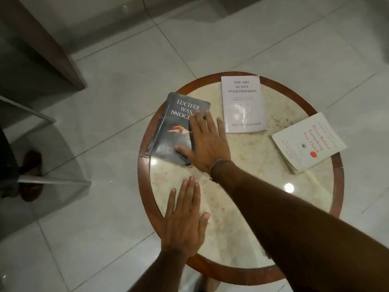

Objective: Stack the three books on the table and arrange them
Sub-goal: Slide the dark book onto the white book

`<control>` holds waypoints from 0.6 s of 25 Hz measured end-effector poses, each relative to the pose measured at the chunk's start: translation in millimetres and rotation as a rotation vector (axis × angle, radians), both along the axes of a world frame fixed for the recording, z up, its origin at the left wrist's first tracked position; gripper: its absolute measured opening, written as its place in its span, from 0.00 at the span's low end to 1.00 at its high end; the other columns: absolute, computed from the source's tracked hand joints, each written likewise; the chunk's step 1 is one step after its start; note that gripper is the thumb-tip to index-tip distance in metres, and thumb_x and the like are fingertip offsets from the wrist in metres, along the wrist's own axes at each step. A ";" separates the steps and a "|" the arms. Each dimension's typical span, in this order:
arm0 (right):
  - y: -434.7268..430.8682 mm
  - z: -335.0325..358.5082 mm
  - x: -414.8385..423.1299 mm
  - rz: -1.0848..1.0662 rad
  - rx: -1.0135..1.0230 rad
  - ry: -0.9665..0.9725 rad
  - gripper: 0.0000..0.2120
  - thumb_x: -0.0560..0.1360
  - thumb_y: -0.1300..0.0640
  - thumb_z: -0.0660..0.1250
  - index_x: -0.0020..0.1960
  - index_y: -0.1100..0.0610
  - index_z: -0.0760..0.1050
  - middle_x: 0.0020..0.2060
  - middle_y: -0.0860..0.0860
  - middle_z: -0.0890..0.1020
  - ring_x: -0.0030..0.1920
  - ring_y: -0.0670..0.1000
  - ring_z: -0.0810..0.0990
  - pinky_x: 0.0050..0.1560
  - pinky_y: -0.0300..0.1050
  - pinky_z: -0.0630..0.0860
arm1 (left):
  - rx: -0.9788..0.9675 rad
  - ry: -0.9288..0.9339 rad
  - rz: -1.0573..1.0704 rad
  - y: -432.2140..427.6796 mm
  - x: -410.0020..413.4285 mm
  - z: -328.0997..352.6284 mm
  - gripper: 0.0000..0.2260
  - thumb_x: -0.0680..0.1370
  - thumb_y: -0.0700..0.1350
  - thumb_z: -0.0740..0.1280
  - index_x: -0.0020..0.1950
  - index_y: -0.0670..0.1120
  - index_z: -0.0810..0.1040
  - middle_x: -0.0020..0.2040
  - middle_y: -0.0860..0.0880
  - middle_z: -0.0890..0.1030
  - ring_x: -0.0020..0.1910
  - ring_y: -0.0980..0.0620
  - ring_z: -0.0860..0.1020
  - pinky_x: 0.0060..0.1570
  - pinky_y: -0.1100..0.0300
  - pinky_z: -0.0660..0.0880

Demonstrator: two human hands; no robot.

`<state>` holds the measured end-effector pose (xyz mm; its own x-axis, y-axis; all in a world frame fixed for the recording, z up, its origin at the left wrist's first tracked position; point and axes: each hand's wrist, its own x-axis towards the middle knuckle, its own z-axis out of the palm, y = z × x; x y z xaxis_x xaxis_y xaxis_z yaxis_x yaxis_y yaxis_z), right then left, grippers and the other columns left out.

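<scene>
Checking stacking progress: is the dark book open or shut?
Shut: the dark book lies flat, front cover up, right hand resting on it.

The setting looks like a living room or lounge in a home, though a hotel lobby cannot be ruled out. Large glossy pale-grey floor tiles (117, 66) fill most of the frame and mirror ceiling lights. In the centre stands a small round side table with a cream marble top and reddish-brown wooden rim (144, 186), carrying paperback books for leisure reading. A brown wooden furniture panel (42, 39) fills the upper left. At the left edge, a brown sandal (31, 175) rests beside a curved glass panel (52, 157).
</scene>
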<state>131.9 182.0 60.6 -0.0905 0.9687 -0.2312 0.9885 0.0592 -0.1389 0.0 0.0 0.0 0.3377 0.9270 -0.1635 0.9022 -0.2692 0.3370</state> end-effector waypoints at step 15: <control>64.1 1.8 64.8 0.473 -0.102 -0.106 0.52 0.76 0.22 0.55 0.88 0.55 0.50 0.88 0.54 0.51 0.87 0.61 0.46 0.85 0.65 0.45 | -0.004 0.064 -0.017 -0.1 0.5 -0.1 0.35 0.85 0.65 0.50 0.89 0.49 0.54 0.90 0.48 0.53 0.89 0.45 0.51 0.87 0.43 0.44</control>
<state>196.8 246.2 62.4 -0.4854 0.7990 -0.3548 0.8657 0.4961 -0.0672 0.5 -0.1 -0.1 0.3419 0.9205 -0.1890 0.9174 -0.2834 0.2794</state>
